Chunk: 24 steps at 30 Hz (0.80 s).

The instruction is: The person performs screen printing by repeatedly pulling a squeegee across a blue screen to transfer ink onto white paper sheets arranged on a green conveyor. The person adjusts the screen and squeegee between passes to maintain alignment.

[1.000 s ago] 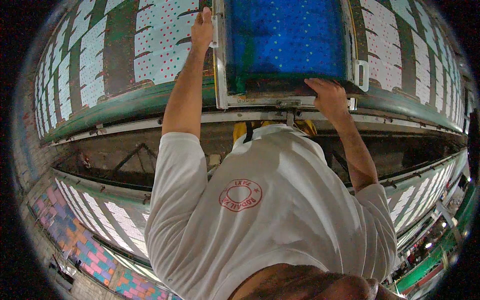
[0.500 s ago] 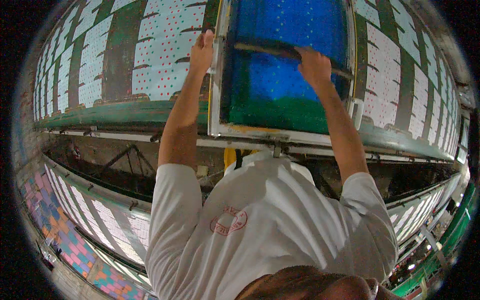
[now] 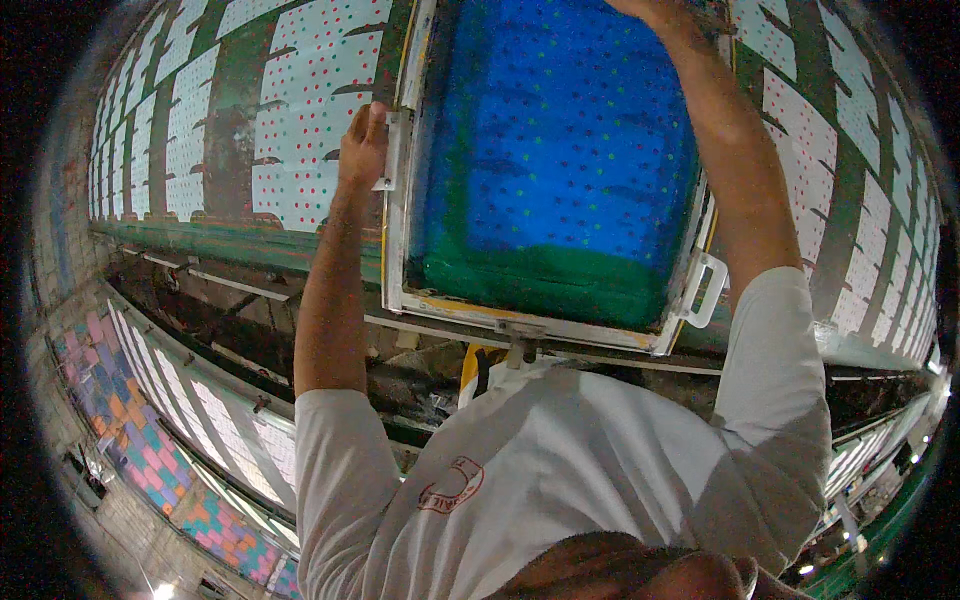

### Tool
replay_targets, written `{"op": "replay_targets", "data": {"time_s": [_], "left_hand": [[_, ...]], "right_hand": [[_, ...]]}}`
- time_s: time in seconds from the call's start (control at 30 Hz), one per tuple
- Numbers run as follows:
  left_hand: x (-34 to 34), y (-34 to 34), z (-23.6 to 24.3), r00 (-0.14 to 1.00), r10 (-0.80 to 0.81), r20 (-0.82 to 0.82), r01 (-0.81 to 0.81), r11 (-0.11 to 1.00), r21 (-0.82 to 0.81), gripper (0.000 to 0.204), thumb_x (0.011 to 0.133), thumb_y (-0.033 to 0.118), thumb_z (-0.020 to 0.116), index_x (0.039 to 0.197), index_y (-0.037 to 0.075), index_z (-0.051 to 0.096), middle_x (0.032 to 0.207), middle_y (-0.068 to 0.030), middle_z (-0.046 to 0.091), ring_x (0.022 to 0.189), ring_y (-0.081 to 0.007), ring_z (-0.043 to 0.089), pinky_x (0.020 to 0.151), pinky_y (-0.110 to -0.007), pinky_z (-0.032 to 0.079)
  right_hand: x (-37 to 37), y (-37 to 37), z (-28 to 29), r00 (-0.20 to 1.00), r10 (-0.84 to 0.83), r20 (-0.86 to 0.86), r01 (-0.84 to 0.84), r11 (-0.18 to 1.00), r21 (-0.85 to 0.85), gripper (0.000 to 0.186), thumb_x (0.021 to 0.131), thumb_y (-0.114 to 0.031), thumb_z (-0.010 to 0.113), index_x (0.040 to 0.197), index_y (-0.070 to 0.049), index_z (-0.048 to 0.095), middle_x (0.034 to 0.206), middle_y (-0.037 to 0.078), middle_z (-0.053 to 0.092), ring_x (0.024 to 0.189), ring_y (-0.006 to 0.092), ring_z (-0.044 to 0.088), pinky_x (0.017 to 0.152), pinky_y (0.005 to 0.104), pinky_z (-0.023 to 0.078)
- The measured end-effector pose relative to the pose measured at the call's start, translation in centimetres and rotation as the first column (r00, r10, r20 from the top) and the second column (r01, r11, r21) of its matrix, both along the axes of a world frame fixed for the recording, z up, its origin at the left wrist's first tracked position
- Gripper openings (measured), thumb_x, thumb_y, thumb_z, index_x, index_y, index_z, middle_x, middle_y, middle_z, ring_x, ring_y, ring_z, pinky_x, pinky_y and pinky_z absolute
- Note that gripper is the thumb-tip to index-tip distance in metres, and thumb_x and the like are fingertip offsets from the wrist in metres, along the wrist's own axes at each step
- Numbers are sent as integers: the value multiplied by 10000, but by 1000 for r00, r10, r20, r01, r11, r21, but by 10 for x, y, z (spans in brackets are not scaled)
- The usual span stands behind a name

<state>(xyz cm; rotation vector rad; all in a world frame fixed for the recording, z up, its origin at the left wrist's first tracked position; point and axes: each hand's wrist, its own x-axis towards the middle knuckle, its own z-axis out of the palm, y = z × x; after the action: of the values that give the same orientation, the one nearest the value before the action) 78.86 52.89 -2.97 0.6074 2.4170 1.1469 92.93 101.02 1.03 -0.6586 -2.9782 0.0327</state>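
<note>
A screen-printing frame (image 3: 580, 333) with pale, stained edges lies in front of me. Its mesh (image 3: 560, 150) is bright blue with dots showing through, and dark green colour covers the near end. My left hand (image 3: 364, 150) is closed round a white handle (image 3: 396, 150) at the frame's left side, thumb upward. Over the far right part of the mesh reaches my right hand (image 3: 650, 8), cut off by the upper edge of the view. Its fingers are mostly out of sight, and so is whatever they may hold.
The frame rests on a long green table (image 3: 240, 240) carrying rows of white pieces (image 3: 320, 110) with red and green dots. A second white handle (image 3: 706, 290) sticks out at the frame's right. Behind me runs another table (image 3: 215, 415) with pale pieces, beside multicoloured paving (image 3: 130, 420).
My right hand has moved away from me to the upper edge, and the squeegee it held has left the view. The frame appears larger and lower; my left hand stays at its left side.
</note>
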Motion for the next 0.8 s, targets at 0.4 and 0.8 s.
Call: {"op": "replay_targets", "data": {"time_s": [0.4,0.8], "left_hand": [[3,5,14,989,41,143,-41,999,-6,679,1026,635,466,1154,-2,661,905,-113,649,834,-201,566,810,-367,465],[-1,12,10,999,-15,-35,12,997,-76,818,1011,712,343,1314,12,637,1275,-261,668,1255,-423,596,1083,-472,425]], "right_hand": [[9,-16,45,988,-35,149,58,986,-154,301,824,-228,676,911,53,739,828,272,688,811,432,696,731,560,540],[166,-237,37,961,-57,272,111,976,-188,371,829,-140,666,1193,-159,735,1136,138,740,1070,348,703,909,504,578]]}}
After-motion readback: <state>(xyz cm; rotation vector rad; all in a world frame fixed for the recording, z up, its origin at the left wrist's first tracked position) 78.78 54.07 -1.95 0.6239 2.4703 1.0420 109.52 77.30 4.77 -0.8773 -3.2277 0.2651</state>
